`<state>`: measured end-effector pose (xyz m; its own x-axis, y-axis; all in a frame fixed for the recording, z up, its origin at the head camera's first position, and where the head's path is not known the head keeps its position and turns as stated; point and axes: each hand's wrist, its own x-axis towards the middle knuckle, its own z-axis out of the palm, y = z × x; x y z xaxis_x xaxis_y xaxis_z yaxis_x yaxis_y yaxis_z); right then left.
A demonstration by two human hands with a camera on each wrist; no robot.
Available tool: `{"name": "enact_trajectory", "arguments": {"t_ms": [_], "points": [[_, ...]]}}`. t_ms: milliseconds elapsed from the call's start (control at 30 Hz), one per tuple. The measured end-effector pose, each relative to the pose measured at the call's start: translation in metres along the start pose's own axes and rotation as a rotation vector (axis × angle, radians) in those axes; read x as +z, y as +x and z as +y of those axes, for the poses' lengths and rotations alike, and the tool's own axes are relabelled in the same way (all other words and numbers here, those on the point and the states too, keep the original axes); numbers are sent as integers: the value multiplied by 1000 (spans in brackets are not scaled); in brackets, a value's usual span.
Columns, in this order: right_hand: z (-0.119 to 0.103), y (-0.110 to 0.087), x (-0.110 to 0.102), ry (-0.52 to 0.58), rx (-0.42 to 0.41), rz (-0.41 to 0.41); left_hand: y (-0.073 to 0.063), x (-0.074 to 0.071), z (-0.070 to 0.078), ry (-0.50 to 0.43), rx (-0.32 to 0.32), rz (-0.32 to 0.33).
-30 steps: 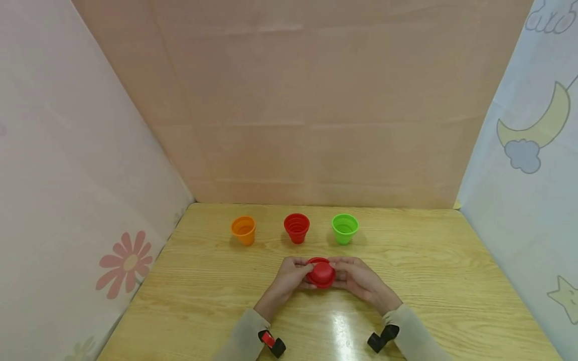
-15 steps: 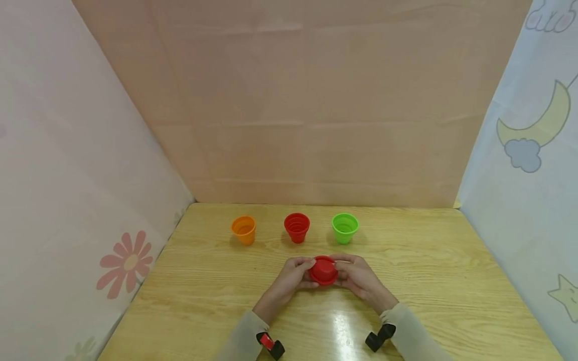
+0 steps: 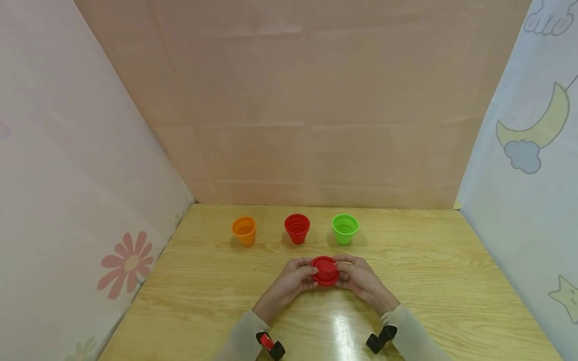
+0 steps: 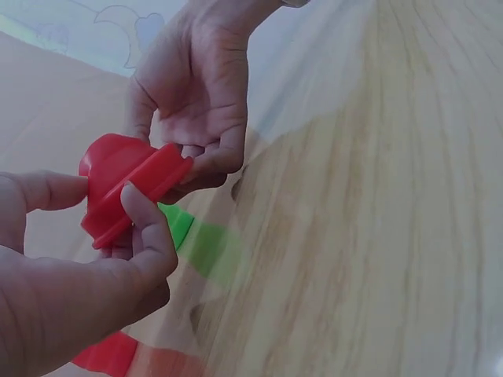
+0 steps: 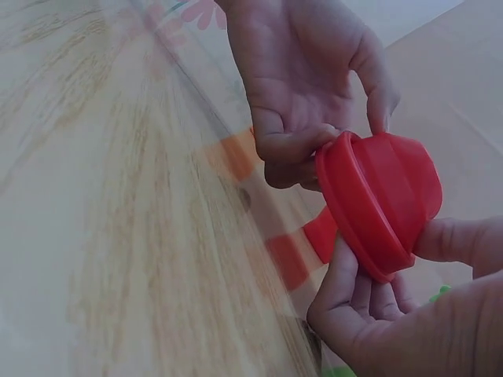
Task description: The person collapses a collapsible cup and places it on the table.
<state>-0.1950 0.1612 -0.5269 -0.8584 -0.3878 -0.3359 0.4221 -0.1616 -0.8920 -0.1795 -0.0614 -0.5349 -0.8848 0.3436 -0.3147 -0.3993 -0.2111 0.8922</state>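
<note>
Between both hands, above the table in front of the body, is a red collapsible cup (image 3: pixel 328 271), partly folded down, with its base facing up toward the head camera. My left hand (image 3: pixel 291 282) pinches its left side, thumb on the folded body and fingers at the rim. On the opposite side my right hand (image 3: pixel 363 282) grips it the same way, thumb against the body. The right wrist view shows the cup's stepped rings (image 5: pixel 385 196) bunched near the wide rim. From the left wrist, the cup (image 4: pixel 130 181) looks tilted, its rim pointing away from the thumbs.
Three expanded cups stand upright in a row farther back: orange (image 3: pixel 244 231) on the left, red (image 3: pixel 297 229) in the middle, green (image 3: pixel 345 229) on the right. A beige panel (image 3: pixel 307 125) rises behind the wooden table (image 3: pixel 189 281), with printed sheets at both sides.
The held red cup has shifted slightly right and turned a little in the hands. My left thumb has moved on its surface. The three standing cups have stayed put.
</note>
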Motion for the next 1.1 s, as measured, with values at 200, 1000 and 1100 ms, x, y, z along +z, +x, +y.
{"name": "enact_trajectory", "arguments": {"t_ms": [200, 1000, 1100], "points": [[2, 1, -1, -24, -3, -28, 1, 5, -1, 103, 22, 78], [4, 1, -11, 64, 27, -248, -1, 7, 5, 420, 131, 185], [4, 1, -9, 53, 31, -242, 0, 7, 4, 424, 131, 185]]}}
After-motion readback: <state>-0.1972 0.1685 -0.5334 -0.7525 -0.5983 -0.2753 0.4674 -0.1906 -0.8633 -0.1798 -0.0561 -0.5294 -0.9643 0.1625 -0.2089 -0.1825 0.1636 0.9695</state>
